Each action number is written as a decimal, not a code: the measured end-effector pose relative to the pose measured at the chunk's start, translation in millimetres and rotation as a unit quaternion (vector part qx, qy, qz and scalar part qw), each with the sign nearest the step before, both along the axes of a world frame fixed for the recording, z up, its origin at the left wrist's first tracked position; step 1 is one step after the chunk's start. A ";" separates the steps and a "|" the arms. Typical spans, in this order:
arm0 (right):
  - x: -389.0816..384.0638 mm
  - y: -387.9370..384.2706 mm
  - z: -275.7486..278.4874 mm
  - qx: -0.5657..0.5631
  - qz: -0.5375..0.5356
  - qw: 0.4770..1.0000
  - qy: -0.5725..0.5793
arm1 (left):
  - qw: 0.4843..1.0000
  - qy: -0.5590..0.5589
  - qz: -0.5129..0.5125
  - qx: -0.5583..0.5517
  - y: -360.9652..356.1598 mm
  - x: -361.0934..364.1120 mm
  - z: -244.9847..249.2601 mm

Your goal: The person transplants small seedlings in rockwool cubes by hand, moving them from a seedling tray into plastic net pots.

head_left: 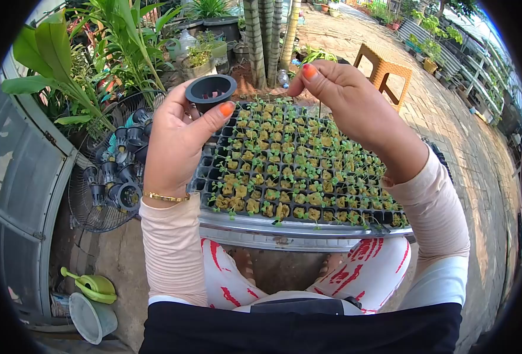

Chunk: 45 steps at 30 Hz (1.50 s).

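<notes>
My left hand [175,144] holds a small black net pot [210,91] up above the left end of a black seedling tray [296,168]. The tray is full of small green sprouts in tan plugs and rests on a metal ledge. My right hand [346,103] is raised over the tray's far side, thumb and fingers pinched together; a thin seedling stem seems to hang from them, though it is too fine to be sure.
A round wire basket [104,177] with several empty black net pots sits left of the tray. Leafy potted plants [95,53] and palm trunks stand behind. A green watering can [93,286] and grey pot lie on the ground. An orange stool [385,71] stands on the brick path.
</notes>
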State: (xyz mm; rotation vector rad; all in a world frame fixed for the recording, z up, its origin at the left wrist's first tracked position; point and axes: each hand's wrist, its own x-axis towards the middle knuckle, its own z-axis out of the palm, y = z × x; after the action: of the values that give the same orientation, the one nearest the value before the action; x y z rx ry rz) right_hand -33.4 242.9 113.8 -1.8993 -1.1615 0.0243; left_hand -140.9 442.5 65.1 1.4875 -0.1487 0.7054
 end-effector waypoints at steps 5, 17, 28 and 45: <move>-5.0 40.2 -8.0 -0.018 0.004 1.000 0.003 | 0.998 0.007 0.003 -0.063 23.7 -8.8 -14.1; -46.1 52.2 -41.6 0.009 0.105 0.985 0.139 | 0.998 0.011 -0.020 -0.064 47.9 -23.1 -22.7; -54.0 59.3 -55.7 -0.075 0.249 0.965 -0.031 | 0.997 0.017 -0.034 -0.063 52.7 -31.5 -24.8; -53.0 67.4 -65.3 -0.126 0.261 0.956 -0.048 | 0.995 0.003 -0.040 -0.089 54.2 -34.5 -27.2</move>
State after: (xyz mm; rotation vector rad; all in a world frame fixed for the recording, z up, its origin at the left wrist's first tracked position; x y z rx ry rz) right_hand -86.5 310.3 48.6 -1.7653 -1.7702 0.3899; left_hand -175.4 496.7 38.0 1.3063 -0.1376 0.6325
